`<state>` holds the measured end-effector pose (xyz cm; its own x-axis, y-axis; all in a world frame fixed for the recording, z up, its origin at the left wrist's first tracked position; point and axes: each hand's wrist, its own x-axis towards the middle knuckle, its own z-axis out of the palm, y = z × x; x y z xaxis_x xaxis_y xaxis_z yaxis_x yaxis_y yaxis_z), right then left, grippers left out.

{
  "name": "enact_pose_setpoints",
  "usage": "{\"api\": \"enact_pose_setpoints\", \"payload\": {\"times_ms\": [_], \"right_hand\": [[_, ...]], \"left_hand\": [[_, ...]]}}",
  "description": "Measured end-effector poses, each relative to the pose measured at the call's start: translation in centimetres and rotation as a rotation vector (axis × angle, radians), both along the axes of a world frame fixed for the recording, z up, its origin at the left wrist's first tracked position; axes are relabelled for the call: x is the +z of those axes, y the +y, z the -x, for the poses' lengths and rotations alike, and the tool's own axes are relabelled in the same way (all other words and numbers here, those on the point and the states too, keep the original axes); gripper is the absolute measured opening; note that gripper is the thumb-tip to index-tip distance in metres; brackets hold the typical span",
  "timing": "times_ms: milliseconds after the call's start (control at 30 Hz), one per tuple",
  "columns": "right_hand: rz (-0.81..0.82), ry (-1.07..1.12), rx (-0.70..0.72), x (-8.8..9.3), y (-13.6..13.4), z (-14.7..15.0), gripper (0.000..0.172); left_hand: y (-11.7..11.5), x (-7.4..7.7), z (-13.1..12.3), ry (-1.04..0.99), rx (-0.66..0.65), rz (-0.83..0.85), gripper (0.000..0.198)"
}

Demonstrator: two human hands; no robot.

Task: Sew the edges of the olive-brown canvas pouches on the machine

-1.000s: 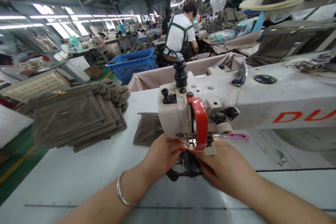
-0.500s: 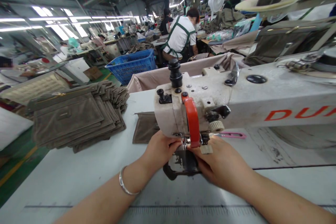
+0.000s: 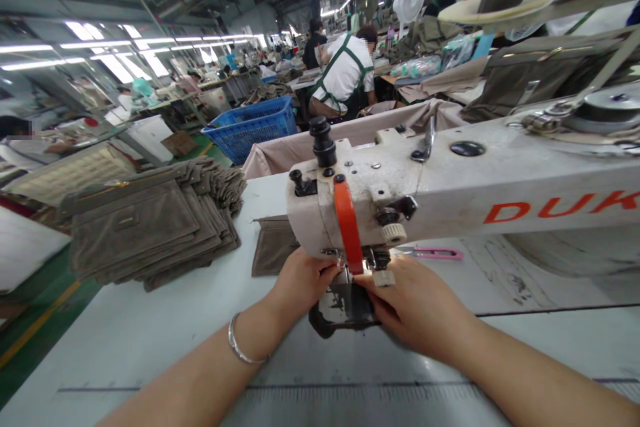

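Observation:
A white sewing machine [image 3: 450, 193] with red lettering and a red guard [image 3: 346, 223] stands on the pale table [image 3: 125, 340]. My left hand [image 3: 297, 280], a silver bangle on its wrist, reaches under the machine head with fingers pinched near the needle area. My right hand [image 3: 415, 303] comes in from the right, its fingers curled at the same spot below the guard. What the fingers pinch is too small to make out. A dark metal plate [image 3: 340, 310] lies under both hands. A brown fabric piece [image 3: 273, 247] lies just behind the left hand.
A stack of brown fabric pieces [image 3: 150, 227] sits at the table's left. Pink snips [image 3: 435, 253] lie under the machine arm. Behind are a blue basket [image 3: 255, 123], draped beige cloth [image 3: 300, 143] and a person in a white shirt [image 3: 345, 73] at another bench.
The view has shifted a little, so the machine head sits further left and higher in frame. Both hands stay pinched at the needle area with hardly any movement.

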<state>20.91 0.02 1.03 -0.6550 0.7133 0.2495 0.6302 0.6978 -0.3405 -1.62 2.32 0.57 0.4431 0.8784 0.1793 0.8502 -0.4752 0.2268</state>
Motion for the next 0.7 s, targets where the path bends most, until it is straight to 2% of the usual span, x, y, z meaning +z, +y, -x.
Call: {"api": "enact_pose_setpoints", "payload": {"times_ms": [133,267,333,467,633,700], "right_hand": [[0.029,0.023,0.018,0.0,0.1,-0.2,0.013],[0.057,0.06,0.033,-0.1,0.1,-0.5,0.013],[0.057,0.058,0.035,-0.1,0.0,-0.5,0.014],[0.046,0.029,0.065,0.1,-0.2,-0.4,0.018],[-0.014,-0.028,0.083,0.4,-0.5,0.2,0.029],[-0.017,-0.063,0.074,0.4,-0.7,0.4,0.033]], "left_hand": [[-1.3,2.7,-1.2,0.068,-0.044,0.035,0.018],[-3.4,4.6,-2.6,0.105,-0.113,0.128,0.043],[-4.0,4.8,-2.9,0.073,-0.081,0.155,0.049],[-4.2,4.4,-2.7,-0.046,0.025,0.201,0.049],[-3.2,4.8,-2.2,-0.231,0.017,0.416,0.043],[-2.9,5.1,-2.1,-0.264,0.016,0.443,0.04]]}}
